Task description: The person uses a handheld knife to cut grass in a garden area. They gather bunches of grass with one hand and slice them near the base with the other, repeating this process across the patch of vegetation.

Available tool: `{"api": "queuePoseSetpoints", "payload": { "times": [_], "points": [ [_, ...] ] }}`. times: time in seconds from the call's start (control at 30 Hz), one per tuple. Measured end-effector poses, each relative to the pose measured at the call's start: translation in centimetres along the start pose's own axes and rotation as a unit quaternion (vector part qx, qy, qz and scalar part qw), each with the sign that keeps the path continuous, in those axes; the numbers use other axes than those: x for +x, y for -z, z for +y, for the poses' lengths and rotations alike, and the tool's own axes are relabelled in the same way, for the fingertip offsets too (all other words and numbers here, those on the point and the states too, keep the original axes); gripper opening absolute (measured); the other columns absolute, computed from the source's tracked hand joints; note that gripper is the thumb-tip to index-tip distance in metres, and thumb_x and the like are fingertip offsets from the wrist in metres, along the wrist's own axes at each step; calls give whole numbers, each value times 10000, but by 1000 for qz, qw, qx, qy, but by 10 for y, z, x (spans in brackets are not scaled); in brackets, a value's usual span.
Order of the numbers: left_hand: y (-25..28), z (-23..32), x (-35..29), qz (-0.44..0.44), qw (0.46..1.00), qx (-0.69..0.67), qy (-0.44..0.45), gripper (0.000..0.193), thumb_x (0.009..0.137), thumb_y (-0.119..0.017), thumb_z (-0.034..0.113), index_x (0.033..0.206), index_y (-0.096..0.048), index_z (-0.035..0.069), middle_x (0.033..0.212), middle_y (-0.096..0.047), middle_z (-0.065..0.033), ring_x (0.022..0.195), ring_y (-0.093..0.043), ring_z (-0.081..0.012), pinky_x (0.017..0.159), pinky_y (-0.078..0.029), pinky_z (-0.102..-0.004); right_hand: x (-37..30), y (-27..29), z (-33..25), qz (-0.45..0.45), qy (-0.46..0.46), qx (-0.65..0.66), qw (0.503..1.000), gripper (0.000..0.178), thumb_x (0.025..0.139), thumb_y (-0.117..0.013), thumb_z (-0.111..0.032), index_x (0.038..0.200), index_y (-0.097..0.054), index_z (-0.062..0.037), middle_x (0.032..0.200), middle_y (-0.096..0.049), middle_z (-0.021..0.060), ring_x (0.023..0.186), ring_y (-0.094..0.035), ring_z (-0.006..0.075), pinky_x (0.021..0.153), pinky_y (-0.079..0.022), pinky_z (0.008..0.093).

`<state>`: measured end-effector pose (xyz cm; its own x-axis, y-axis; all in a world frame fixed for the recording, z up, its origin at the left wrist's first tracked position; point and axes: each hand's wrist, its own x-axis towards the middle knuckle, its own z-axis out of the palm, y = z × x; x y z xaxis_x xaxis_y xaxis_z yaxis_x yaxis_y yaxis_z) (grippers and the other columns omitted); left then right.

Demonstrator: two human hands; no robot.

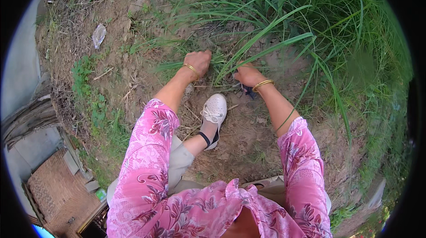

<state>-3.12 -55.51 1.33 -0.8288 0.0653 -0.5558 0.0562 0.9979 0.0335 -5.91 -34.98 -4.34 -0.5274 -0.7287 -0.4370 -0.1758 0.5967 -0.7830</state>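
Note:
My left hand [198,62] is closed round a bunch of green grass [169,66], with blades sticking out on both sides of the fist. Just to its right, my right hand [249,74] is curled with the fingers facing the left hand. A dark object [246,90] shows under that palm and wrist; its kind is hidden. Long grass blades [266,54] arch over the gap between both hands. Each wrist wears a gold-coloured bangle.
A tall clump of grass [337,20] fills the far right. Bare soil [239,127] with dry stalks surrounds my white shoe [214,107]. A crumpled clear plastic piece [99,35] lies at the far left. Lower left, a drop leads to a brick-paved yard [62,189].

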Motion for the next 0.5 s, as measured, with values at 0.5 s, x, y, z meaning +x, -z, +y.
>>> {"api": "queuePoseSetpoints", "payload": {
  "times": [0.5],
  "points": [
    [23,-20,-56,-54,977,183,-100,272,732,-539,109,995,-561,41,1217,-443,-214,1115,-462,-384,739,-496,-424,-48,32,-14,-109,-47,38,992,231,741,-548,-113,872,-548,77,888,-576,285,876,-563,422,780,-452,441]
  ]
}}
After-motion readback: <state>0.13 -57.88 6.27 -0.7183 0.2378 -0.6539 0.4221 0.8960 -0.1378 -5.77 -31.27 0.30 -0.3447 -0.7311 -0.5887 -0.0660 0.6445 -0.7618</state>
